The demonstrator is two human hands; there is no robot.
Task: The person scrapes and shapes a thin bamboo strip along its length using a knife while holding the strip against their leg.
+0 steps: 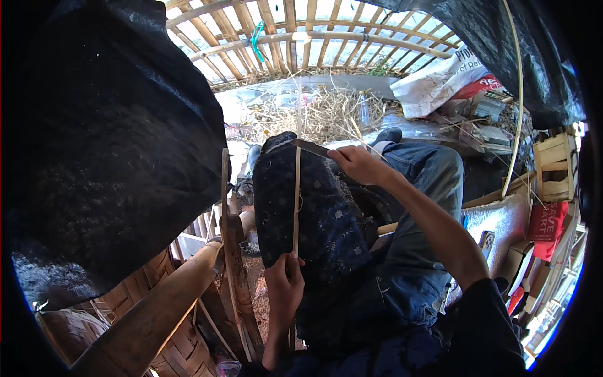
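A thin pale strip (297,201) stands lengthwise over a dark patterned cloth (336,217) spread across the person's left leg. The left hand (286,279) pinches the strip's near part, its grip closed with thumb and fingers together. The right hand (359,165) has its grip wrapped fully around the end of a knife (312,148), whose blade lies across the strip near the far end of the cloth; whether the edge bites into it cannot be told.

Beside the cloth, the right leg is bent in blue jeans (424,188). To the left of the left hand, an upright wooden post (242,283) and a thick bamboo pole (157,308) crowd that side, with woven basketwork (182,333) below the pole. A large black sheet (113,144) hangs at the left and blocks the view behind it.

Beyond the knees lies a tangled heap of pale shavings (314,116), with a clear bottle (363,108) among them. Past it curves a slatted fence (301,36) with a green tie (256,43). A white and red sack (433,88) sits to the right; nearer, a red bag (548,229) hangs below a wooden crate (554,154).
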